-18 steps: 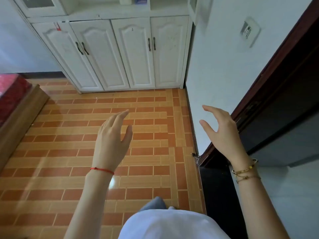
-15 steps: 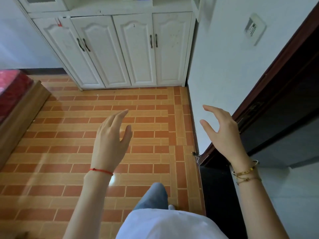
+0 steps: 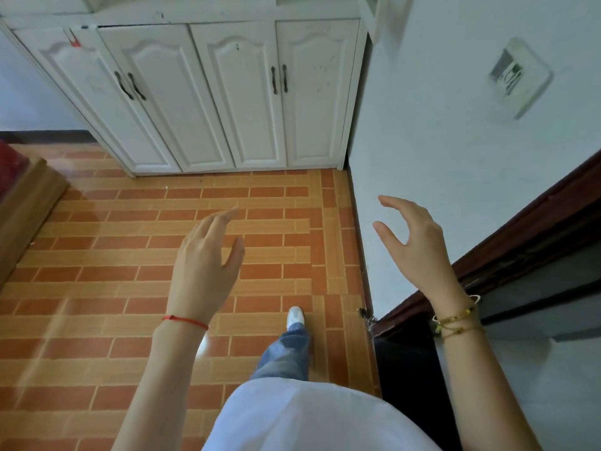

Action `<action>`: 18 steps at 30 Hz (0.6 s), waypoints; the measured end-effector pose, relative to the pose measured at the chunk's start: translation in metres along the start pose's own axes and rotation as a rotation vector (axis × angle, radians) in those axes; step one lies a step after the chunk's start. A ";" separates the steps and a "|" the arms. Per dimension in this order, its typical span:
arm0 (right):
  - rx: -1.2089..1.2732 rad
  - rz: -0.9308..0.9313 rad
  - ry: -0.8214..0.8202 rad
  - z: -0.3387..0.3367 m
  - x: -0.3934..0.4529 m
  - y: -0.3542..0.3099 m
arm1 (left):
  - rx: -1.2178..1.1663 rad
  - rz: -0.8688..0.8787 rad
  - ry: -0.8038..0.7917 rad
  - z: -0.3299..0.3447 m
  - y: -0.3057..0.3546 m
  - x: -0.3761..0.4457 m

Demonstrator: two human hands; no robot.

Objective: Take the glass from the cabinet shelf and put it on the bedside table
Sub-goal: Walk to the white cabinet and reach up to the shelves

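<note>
Hands first: both are up in mid-frame with nothing in them. The left hand [image 3: 205, 271] sits just left of centre, back of it toward the camera, fingers loosely spread and relaxed, a thin red string [image 3: 185, 321] around the wrist. The right hand [image 3: 418, 252] is over on the right, fingers curled into a loose open claw with thumb and forefinger apart, gripping nothing, and a couple of gold bracelets [image 3: 457, 320] on that wrist. Across the top of the frame there's a white cabinet [image 3: 208, 99] with four lower doors, all closed, with dark handles in pairs. Only a sliver of the open shelf above the doors shows at the very top edge, and the glass isn't anywhere I can see, so can't tell where it is. Floor [image 3: 97, 288] is orange brick-pattern tile. White wall [image 3: 455, 141] runs down the right side with a white wall plate in the upper right, and a dark wooden door frame [image 3: 520, 229] cuts diagonally across the right edge. One jeans leg with a white shoe [image 3: 295, 315] pokes forward bottom centre, above a white shirt. Wooden furniture edge [image 3: 22, 206] at far left.
</note>
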State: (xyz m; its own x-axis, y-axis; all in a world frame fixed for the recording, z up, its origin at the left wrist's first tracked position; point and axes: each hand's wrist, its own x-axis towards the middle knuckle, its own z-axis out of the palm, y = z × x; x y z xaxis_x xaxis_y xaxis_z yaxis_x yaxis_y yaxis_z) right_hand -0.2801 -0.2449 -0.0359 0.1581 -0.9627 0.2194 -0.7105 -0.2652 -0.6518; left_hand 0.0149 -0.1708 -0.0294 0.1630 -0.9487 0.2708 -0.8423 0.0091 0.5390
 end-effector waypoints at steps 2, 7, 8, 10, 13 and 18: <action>0.003 -0.002 0.006 0.006 0.042 0.000 | -0.002 -0.002 -0.001 0.004 -0.005 0.040; 0.013 -0.034 0.041 0.025 0.147 -0.006 | 0.018 0.035 0.000 0.015 -0.023 0.143; 0.012 -0.035 0.042 0.029 0.165 -0.006 | 0.019 0.039 -0.005 0.017 -0.026 0.163; 0.011 -0.029 0.044 0.034 0.197 -0.003 | 0.022 0.041 -0.018 0.023 -0.032 0.198; 0.019 -0.013 0.053 0.040 0.238 0.007 | 0.022 0.044 -0.039 0.035 -0.036 0.244; 0.034 0.017 0.058 0.051 0.309 0.031 | 0.026 0.036 -0.075 0.063 -0.042 0.321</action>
State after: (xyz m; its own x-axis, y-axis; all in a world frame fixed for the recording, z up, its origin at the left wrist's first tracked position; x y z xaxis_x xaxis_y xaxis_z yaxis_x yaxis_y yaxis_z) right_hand -0.2187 -0.5532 -0.0256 0.1050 -0.9628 0.2491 -0.6893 -0.2511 -0.6796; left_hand 0.0696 -0.4955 -0.0153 0.0944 -0.9689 0.2285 -0.8603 0.0361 0.5085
